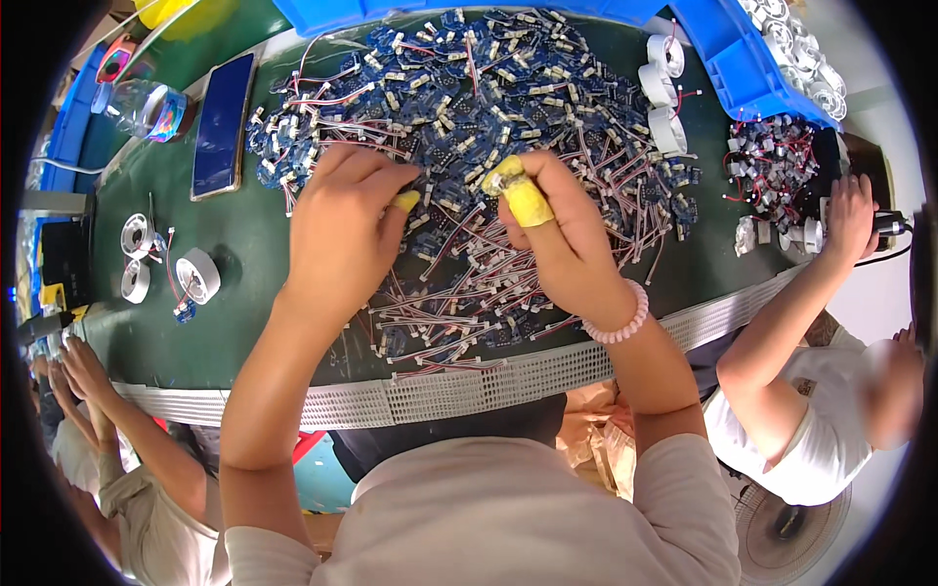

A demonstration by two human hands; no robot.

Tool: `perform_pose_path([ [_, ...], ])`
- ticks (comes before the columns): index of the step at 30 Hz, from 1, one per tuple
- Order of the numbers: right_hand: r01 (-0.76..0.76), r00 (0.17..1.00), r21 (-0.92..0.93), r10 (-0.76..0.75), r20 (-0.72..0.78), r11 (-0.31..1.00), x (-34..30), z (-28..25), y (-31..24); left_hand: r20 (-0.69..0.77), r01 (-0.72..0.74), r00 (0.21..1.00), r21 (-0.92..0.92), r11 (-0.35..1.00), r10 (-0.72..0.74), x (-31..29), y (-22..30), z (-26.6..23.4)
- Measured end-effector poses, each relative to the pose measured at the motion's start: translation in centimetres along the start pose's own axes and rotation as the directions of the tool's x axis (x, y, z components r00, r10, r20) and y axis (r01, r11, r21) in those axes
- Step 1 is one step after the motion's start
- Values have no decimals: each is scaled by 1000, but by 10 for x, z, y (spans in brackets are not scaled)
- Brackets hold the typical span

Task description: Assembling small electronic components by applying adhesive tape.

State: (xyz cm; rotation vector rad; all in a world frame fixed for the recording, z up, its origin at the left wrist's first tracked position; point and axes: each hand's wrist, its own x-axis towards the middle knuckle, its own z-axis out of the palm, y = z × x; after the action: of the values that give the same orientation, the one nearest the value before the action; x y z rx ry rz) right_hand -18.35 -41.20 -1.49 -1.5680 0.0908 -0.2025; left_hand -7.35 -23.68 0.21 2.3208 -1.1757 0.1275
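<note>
Both of my hands hover over a wide heap of small blue circuit boards [420,73] with white connectors. My left hand [342,215] is closed, thumb and forefinger drawn together, with yellow wrapping showing at the thumb. Whatever lies between those fingertips is too small to make out. To its right, my right hand [562,230] is closed too, yellow tape around its thumb and a fingertip, a pink coil band at the wrist. What it pinches, if anything, cannot be told. Below and between the hands spread many thin connector cables [489,283] in red, white and dark strands.
White rings [198,275] with wires lie at the left, beside a dark-screened phone [220,127] and a plastic bottle [147,109]. Blue bins [728,59] edge the far side. A co-worker's hand [852,217] works at the right near small wired parts [772,161]. White mesh edging [440,396] lines the front.
</note>
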Motion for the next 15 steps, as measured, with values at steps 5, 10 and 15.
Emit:
perform_pose_path([
  [5,211,977,-272,-214,20,939,-2,4,-2,-28,121,991,-207,971,-130,-26,10,-11],
  [10,218,976,-256,-206,72,942,-1,9,-1,111,205,924,-952,228,-365,-43,26,-12],
  [15,179,983,-160,-172,58,971,-4,25,1,179,210,910,-977,45,-374,-41,22,11],
])
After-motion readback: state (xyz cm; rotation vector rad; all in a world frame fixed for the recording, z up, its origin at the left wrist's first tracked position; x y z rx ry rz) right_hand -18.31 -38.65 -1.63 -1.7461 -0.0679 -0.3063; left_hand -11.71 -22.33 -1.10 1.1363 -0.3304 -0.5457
